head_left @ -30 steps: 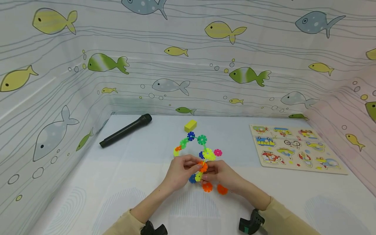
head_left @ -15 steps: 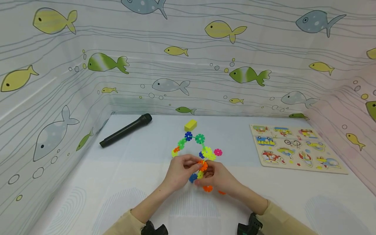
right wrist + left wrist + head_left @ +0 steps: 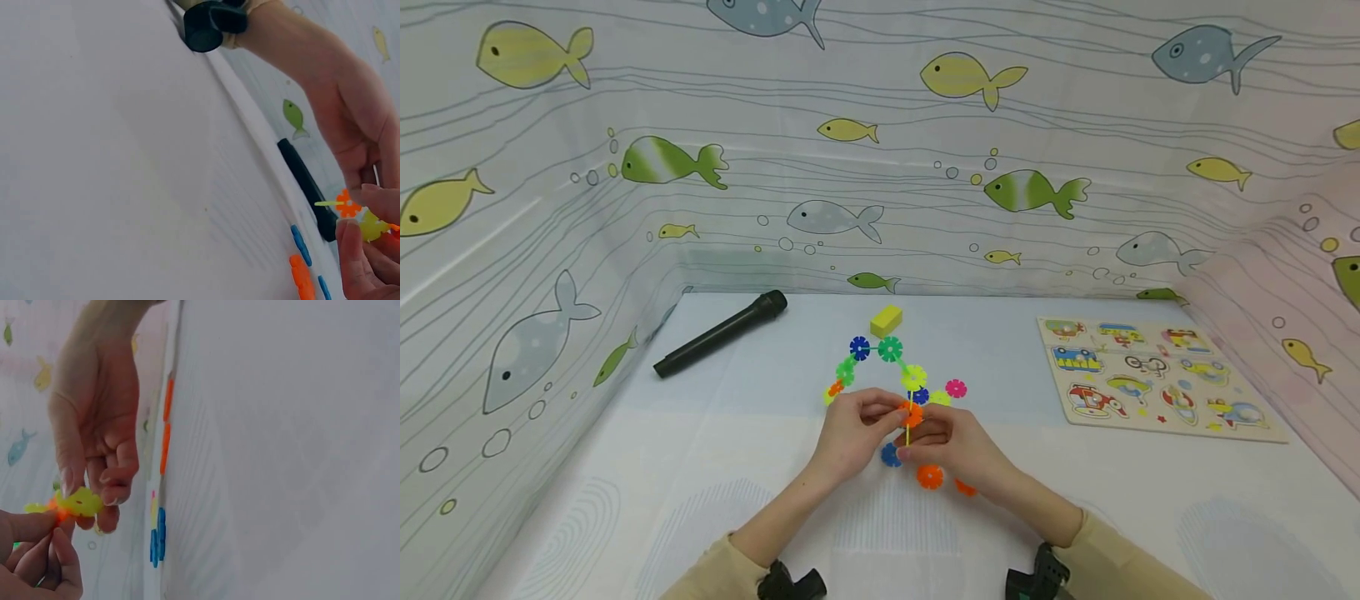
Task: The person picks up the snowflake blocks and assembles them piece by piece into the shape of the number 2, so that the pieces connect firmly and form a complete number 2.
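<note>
Linked plastic snowflake discs form a curved chain (image 3: 891, 348) of green, blue, yellow and orange pieces. My left hand (image 3: 850, 425) pinches an orange disc (image 3: 913, 415) near the chain's close end between thumb and fingers. From the other side, my right hand (image 3: 962, 442) grips a yellow disc (image 3: 79, 502) joined to that orange one. This yellow piece stands edge-on in the head view. Around the hands lie loose discs: a blue disc (image 3: 891, 454), an orange disc (image 3: 929, 477), a second orange disc (image 3: 966, 488) partly behind the right hand, and a pink disc (image 3: 956, 388).
A black microphone (image 3: 721, 333) lies at the back left. Behind the chain sits a yellow block (image 3: 886, 321). On the right is a wooden puzzle board (image 3: 1157, 375) with vehicle pictures. Fish-patterned cloth (image 3: 895, 183) rises at the back and sides.
The chain has swung to the left, and the held yellow disc has turned edge-on. My right hand has shifted its fingers on it; the left hand keeps hold of the orange disc.
</note>
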The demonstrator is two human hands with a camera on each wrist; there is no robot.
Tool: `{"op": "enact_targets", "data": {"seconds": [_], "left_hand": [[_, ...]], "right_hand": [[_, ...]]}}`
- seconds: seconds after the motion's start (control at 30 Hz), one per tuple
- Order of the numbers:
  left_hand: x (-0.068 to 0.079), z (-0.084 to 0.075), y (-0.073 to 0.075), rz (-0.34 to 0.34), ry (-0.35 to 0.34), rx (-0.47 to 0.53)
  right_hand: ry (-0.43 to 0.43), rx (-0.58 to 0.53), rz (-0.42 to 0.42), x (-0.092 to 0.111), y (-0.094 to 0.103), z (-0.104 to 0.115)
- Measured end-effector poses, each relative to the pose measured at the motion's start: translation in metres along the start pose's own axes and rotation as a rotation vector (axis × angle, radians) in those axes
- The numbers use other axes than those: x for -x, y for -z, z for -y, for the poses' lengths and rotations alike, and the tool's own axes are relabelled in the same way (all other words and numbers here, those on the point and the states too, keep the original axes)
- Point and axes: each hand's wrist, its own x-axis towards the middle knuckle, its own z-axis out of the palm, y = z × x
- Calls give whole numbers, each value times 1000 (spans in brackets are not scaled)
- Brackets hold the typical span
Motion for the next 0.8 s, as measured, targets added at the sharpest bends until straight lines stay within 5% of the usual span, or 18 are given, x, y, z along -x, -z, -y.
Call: {"op": "enact_targets", "data": {"seconds": [0.8], "left_hand": [[2,-7,1,-19,-32,-7]], "right_hand": [[-23,-158,-55,4,-3,8]]}}
